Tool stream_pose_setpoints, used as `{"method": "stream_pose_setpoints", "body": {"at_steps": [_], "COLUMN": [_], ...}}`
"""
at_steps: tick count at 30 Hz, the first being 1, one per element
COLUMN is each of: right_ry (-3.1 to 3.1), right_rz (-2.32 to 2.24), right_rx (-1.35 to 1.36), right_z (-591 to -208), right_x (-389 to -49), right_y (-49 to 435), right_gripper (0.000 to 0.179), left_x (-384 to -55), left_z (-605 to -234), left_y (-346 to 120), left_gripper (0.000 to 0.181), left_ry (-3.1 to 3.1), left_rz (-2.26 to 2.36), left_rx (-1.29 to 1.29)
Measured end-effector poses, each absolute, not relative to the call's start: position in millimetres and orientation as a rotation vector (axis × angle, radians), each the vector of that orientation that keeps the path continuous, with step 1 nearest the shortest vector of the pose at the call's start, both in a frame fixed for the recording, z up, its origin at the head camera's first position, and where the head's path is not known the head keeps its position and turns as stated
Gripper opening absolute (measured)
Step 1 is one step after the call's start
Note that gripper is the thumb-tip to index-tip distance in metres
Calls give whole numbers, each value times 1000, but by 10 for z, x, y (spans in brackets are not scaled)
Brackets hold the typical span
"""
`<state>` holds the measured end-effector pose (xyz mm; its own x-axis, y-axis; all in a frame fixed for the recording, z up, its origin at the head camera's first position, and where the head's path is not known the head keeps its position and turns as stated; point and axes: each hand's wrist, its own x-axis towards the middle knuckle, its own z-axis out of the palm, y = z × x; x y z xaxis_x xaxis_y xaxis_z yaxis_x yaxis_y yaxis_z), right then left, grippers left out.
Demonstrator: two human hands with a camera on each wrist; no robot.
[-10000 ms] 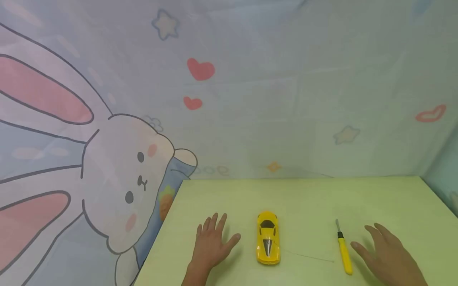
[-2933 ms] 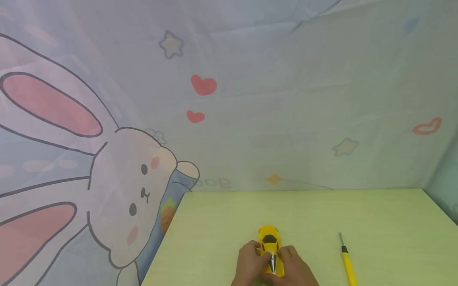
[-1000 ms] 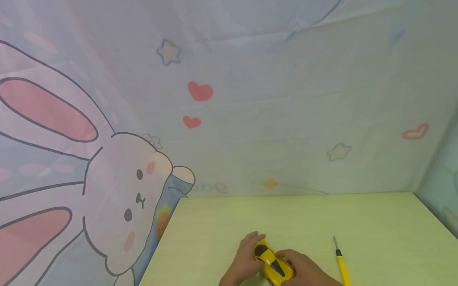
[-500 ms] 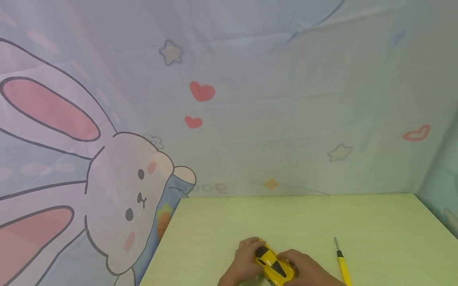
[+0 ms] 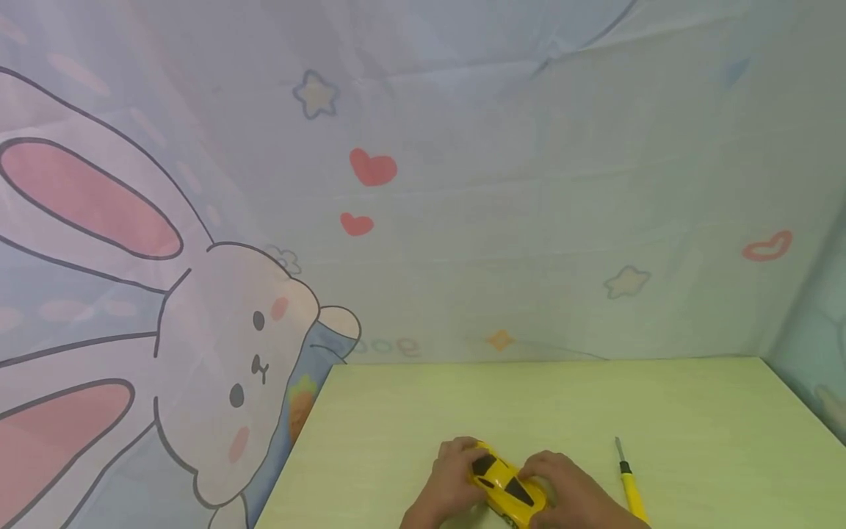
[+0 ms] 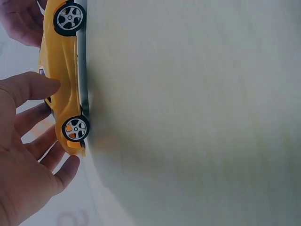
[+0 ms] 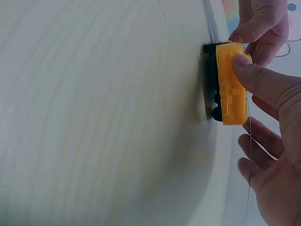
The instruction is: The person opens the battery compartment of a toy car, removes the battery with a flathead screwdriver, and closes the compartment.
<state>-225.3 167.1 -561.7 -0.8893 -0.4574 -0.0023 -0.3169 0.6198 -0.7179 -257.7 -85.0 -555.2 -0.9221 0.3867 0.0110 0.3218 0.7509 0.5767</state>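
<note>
A yellow toy car [image 5: 505, 502] with dark windows sits diagonally near the table's front edge, its nose pointing up-left in the head view. My left hand [image 5: 451, 479] holds the front end, thumb on the car's side in the left wrist view, where spoked wheels [image 6: 75, 128] show. At the rear, my right hand [image 5: 570, 494] grips the body, its thumb pressing the tail in the right wrist view. A thin wire [image 7: 249, 162] hangs down by the car there. Whether all wheels touch the table is hard to tell.
A screwdriver [image 5: 632, 496] with a yellow handle and black collar lies right of the right hand, tip pointing away. The pale yellow-green table [image 5: 396, 411] ends at a cloth backdrop [image 5: 463, 220] printed with a rabbit, hearts and stars.
Ten seconds ago both hands were spread apart from the car; now both hold it. The car has turned nose-left. In the last half second the right hand's fingers shifted slightly on the rear.
</note>
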Motion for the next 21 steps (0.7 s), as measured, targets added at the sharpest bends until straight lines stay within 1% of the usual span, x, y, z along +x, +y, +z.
{"method": "stream_pose_setpoints", "body": {"at_steps": [4, 11, 21], "right_ry": [2736, 2859, 2782], "right_rz": [-1105, -1123, -1172], "right_rx": [-639, -552, -526], "right_z": [-5621, -5633, -5681], "right_x": [-2234, -2184, -2220], "right_y": [1678, 1670, 1704], "right_gripper": [50, 49, 59], "left_x": [-2574, -2581, -2562], "left_z": [-5526, -5536, -5542], "left_y": [-863, -872, -870], "left_gripper": [56, 52, 50], "left_ry": [2860, 2894, 2895], "left_rz": [892, 867, 920], "left_rx": [576, 531, 508]}}
